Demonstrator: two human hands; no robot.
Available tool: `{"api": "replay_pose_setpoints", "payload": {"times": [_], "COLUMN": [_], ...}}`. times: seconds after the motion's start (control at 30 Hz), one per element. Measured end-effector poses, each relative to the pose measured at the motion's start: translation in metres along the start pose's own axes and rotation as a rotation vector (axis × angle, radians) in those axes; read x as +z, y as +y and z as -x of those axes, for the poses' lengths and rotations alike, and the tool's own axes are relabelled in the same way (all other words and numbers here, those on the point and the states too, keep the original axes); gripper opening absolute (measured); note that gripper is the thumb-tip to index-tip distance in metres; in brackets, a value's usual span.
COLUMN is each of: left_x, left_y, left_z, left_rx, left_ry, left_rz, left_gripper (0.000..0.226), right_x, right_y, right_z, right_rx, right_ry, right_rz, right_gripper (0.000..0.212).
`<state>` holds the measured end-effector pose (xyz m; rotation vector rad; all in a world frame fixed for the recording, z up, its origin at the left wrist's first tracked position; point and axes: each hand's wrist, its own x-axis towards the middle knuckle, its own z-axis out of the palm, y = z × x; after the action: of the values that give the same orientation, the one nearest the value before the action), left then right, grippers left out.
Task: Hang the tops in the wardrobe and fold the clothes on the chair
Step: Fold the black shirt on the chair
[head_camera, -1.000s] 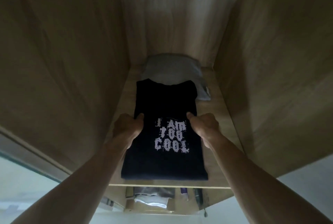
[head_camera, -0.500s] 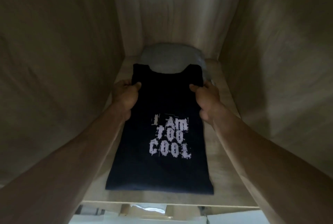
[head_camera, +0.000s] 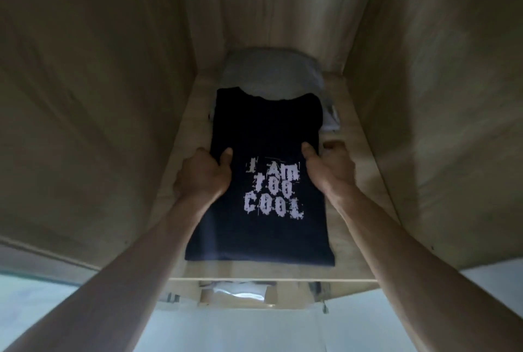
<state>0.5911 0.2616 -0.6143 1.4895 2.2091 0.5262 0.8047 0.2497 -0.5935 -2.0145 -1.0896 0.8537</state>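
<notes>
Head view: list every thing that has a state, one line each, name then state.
black T-shirt: folded, flat on the shelf, print up, far edge over the grey garment.
grey garment: folded, at the shelf's back.
shelf: bears both garments.
left hand: grips the shirt's left edge.
right hand: grips its right edge.

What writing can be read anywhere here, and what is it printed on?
"I AM TOO COOL": pale, ragged letters in three lines on the folded black T-shirt lying on the wardrobe shelf.
The small tag on the grey garment behind it is too blurred to read.
</notes>
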Motion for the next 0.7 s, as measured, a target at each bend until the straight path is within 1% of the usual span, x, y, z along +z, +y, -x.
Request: {"api": "replay_pose_setpoints", "payload": {"times": [0.07,0.13,0.2,0.27,0.33,0.4,0.47,0.6,0.7], "left_x": [-0.001,-0.002,-0.005,-0.001,0.001,0.001,0.0,-0.003,-0.006], "left_y": [-0.01,-0.019,-0.027,-0.032,-0.034,-0.034,-0.034,-0.041,-0.039], "left_z": [0.024,0.044,0.059,0.067,0.073,0.078,0.081,0.072,0.07], "left_rx": [0.031,0.066,0.126,0.21,0.251,0.257,0.268,0.254,0.242], "left_ry": [-0.011,-0.007,0.012,0.055,0.081,0.088,0.13,0.121,0.183], "left_rz": [-0.143,-0.221,-0.262,-0.31,-0.353,-0.388,-0.425,-0.467,-0.433], "left_gripper": [0.054,0.05,0.047,0.047,0.046,0.039,0.034,0.037,0.035], "right_x": [-0.002,-0.001,-0.003,-0.007,-0.01,-0.009,-0.009,-0.009,-0.009], "right_y": [0.012,0.024,0.029,0.029,0.029,0.032,0.037,0.043,0.039], "right_z": [0.026,0.044,0.053,0.052,0.052,0.055,0.059,0.065,0.067], "right_rx": [-0.037,-0.078,-0.13,-0.187,-0.241,-0.272,-0.289,-0.304,-0.27], "right_ry": [-0.021,-0.019,0.021,0.06,0.07,0.067,0.072,0.062,0.046], "right_rz": [0.162,0.302,0.375,0.411,0.463,0.514,0.556,0.64,0.734], "right_gripper": [0.056,0.044,0.035,0.032,0.031,0.031,0.032,0.031,0.029]}}
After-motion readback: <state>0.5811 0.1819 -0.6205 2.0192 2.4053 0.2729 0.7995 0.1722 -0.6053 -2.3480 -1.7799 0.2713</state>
